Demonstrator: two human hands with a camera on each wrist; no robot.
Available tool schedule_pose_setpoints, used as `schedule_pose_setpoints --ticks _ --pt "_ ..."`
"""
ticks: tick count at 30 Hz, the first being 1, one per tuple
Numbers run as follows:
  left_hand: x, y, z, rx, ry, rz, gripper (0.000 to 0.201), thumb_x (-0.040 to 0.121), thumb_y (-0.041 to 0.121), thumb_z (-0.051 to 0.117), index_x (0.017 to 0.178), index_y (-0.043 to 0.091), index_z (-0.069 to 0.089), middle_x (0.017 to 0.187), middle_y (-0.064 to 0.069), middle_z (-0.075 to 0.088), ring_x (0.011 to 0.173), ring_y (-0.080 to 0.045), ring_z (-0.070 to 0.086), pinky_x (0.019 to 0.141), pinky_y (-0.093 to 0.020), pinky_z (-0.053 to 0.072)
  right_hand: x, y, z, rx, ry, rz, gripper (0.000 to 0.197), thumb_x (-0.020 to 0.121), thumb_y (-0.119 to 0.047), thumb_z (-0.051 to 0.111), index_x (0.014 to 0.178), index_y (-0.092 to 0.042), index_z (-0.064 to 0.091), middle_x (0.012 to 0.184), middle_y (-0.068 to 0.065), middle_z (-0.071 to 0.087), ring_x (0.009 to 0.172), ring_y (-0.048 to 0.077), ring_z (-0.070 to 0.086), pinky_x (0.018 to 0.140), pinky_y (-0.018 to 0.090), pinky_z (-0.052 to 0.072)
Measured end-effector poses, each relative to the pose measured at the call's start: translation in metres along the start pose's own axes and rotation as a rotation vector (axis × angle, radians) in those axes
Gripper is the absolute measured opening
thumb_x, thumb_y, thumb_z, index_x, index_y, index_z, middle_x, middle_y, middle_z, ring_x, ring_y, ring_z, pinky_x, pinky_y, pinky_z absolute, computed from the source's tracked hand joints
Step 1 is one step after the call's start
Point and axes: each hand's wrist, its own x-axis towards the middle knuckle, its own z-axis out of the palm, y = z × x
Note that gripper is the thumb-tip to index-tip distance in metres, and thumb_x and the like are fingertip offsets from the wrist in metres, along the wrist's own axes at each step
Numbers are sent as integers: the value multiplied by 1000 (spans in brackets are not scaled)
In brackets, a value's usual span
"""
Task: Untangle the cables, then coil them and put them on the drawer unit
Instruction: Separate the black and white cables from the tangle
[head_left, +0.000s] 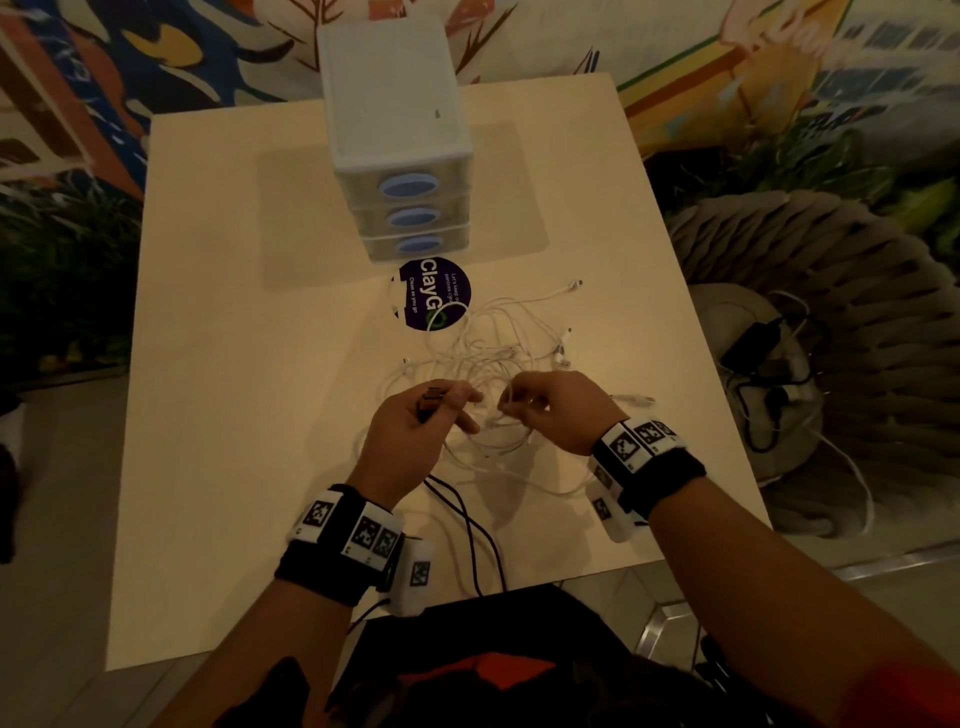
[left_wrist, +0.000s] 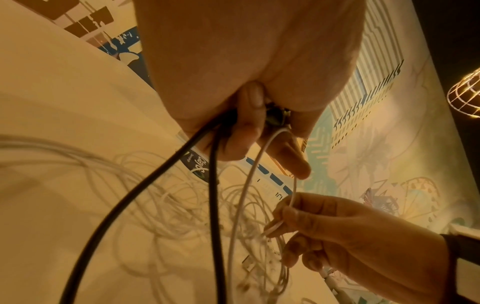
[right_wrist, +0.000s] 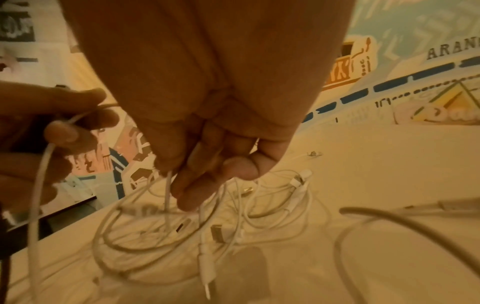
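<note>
Left hand (head_left: 415, 431) is curled around a black cable (head_left: 470, 525), with its dark plug end poking up out of the fist, and a white strand is also caught against the fingers in the left wrist view. Right hand (head_left: 553, 410) is pinched on a white cable (left_wrist: 242, 197) that runs across to the left hand, plus a few more white loops gathered under its fingers in the right wrist view.

The tangle of white cables (head_left: 498, 348) is spread on the tabletop (head_left: 234, 364) just above both hands in the head frame, touching them at the near edge, with loose connector ends (head_left: 574, 284) flung toward the upper right of the pile. The black cable is trailed the other way, down toward the bottom edge of the tabletop and off it.

What the next pull probably hangs on: the strand shared between the hands lies left to right, so it'd likely be freed by drawing the hands apart sideways, and the right hand is nearer the knotted part.

The drawer unit (head_left: 400, 130) is sat at the top centre of the frame, well apart from the pile, past a round dark sticker (head_left: 434, 293). Three drawers are all closed, contents can't be made out, and no cable is seen on its top. So nothing's been coiled yet, still early untangling by the look of it.
</note>
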Motion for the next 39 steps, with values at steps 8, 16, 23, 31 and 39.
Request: schedule_pose_setpoints --ticks 8,16,23,31,39 --pt "15 -14 -1 67 -99 -227 45 104 59 36 107 37 75 75 -6 77 44 -15 39 54 -30 38 -1 -3 -2 266 102 -5 10 109 -20 40 107 -15 48 102 -4 76 83 2 73 82 38 58" --pt "22 -14 6 148 -109 -237 48 104 62 34 102 34 73 75 3 77 69 -20 64 67 -33 47 -2 -4 -2 357 188 -39 8 108 -17 44 101 -21 46 100 -3 76 87 5 74 82 38 60" --pt "33 -17 3 200 -54 -327 57 100 67 39 83 29 78 72 4 77 53 -6 58 59 -27 44 -7 -2 0 355 230 -17 23 94 -21 70 88 -26 48 98 -15 77 95 5 72 88 43 58" --pt "36 -25 8 251 -139 -266 15 94 40 68 102 28 74 74 7 77 58 3 63 55 -15 45 -6 -11 4 462 277 -40 34 88 -8 76 72 -14 48 95 -4 78 96 6 73 82 28 57" --pt "34 -31 6 404 24 -218 31 99 44 57 82 24 73 75 2 72 75 -20 66 72 -38 53 -6 -11 -4 427 321 -3 23 83 -12 74 84 -27 57 86 -3 73 84 16 74 81 47 59"
